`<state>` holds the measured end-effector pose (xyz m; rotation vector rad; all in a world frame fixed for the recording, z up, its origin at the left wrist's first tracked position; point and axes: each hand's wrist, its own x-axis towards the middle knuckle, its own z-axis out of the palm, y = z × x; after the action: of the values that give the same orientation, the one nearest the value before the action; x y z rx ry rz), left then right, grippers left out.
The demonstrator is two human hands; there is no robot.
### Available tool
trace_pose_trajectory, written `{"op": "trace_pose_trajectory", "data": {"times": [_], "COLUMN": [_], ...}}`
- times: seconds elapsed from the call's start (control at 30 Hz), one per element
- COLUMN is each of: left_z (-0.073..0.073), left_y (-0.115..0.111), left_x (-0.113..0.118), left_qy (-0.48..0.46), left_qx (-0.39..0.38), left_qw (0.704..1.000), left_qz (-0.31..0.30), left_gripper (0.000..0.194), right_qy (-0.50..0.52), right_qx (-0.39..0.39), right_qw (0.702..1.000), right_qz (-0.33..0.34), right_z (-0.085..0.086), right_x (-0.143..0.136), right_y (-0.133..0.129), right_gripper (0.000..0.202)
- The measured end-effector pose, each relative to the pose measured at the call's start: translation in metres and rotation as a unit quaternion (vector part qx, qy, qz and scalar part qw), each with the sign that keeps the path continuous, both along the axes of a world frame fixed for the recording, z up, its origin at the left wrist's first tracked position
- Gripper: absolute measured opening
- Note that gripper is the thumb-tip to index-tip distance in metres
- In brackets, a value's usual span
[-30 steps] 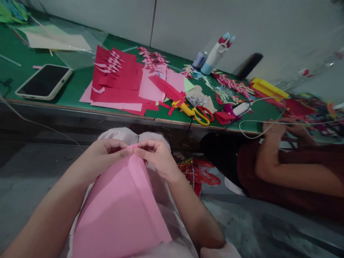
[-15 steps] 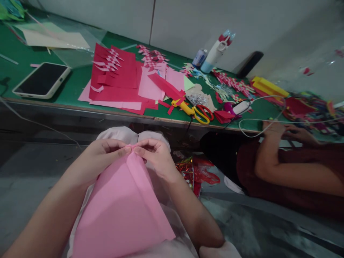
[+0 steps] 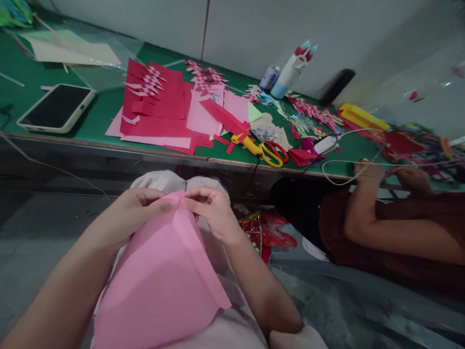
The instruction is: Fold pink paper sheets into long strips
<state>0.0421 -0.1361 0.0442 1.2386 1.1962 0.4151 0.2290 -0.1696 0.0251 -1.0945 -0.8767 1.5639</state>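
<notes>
A large sheet of pink paper lies across my lap, with a narrow folded strip along its right edge. My left hand pinches the top of the sheet between thumb and fingers. Right beside it, my right hand grips the upper end of the folded strip, thumb on top. Both thumbs nearly meet at the fold. The fingertips under the paper are partly hidden.
Along the green table lie a phone, red paper sheets, yellow-handled scissors and woven paper strips. A white bottle stands by the wall. At right, a co-worker's arm rests near a white cable.
My left hand has shifted slightly left along the sheet's top edge, showing more of the paper's tip. The sheet's lower right corner has moved up and left a little.
</notes>
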Motion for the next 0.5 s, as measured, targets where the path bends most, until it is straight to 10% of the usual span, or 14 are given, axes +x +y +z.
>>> {"op": "trace_pose_trajectory", "data": {"times": [0.5], "left_z": [0.0033], "left_y": [-0.0024], "left_x": [0.0016], "left_qy": [-0.057], "left_qx": [-0.08], "left_qw": [0.994], "left_qz": [0.047], "left_gripper": [0.033], "right_qy": [0.033], "right_qx": [-0.017], "right_qw": [0.999], "right_qz": [-0.013], "right_z": [0.0005], "right_x": [-0.0041], "right_y": [-0.0031], "right_gripper": [0.02]}}
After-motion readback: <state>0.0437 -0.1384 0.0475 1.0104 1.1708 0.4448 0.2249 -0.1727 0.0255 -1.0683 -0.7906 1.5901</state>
